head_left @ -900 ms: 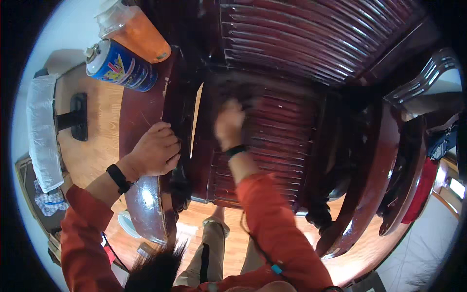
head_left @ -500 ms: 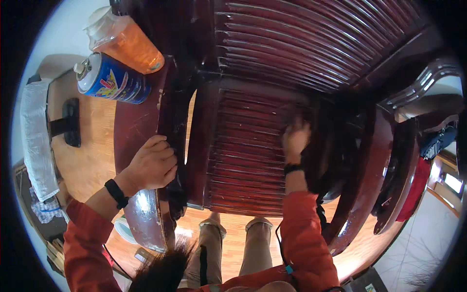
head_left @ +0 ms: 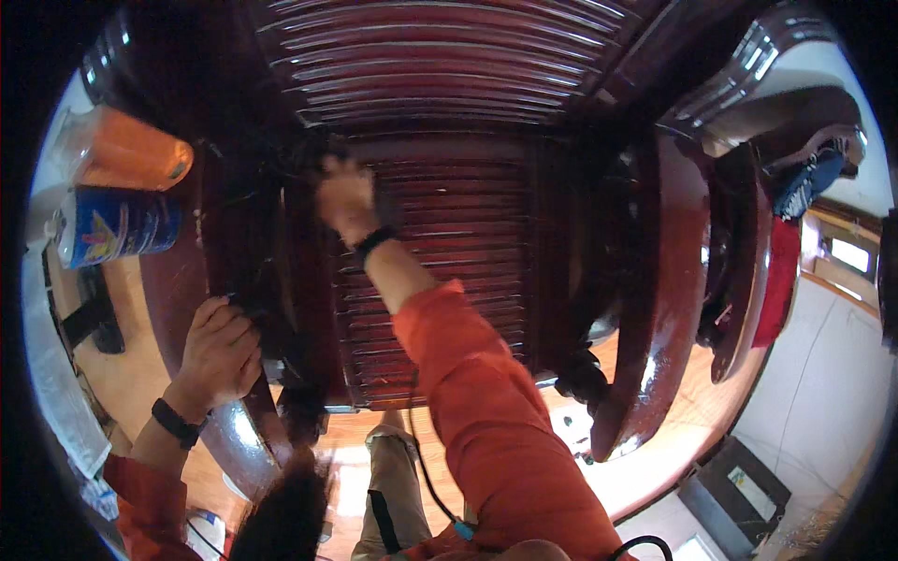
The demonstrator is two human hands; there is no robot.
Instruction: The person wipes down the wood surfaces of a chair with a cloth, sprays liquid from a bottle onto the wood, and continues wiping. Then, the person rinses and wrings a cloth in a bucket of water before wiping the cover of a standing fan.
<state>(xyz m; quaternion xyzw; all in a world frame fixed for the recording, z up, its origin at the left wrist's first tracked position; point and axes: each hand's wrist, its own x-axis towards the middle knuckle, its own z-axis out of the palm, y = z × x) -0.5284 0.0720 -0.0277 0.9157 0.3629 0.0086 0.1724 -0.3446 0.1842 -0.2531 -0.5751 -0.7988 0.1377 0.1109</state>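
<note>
Over the head view, I see my left hand (head_left: 223, 353) curled over the left armrest (head_left: 173, 290). My right hand (head_left: 346, 196) is blurred near the seat's rear-left corner; I can't tell its grip. The glossy, dark-red slatted wooden armchair (head_left: 440, 271) stands directly ahead.

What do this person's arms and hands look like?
The left hand and right hand are ungloved, with black wristbands at both wrists. The sleeves are orange-red. A thin dark cable with a blue piece hangs nearby.
</note>
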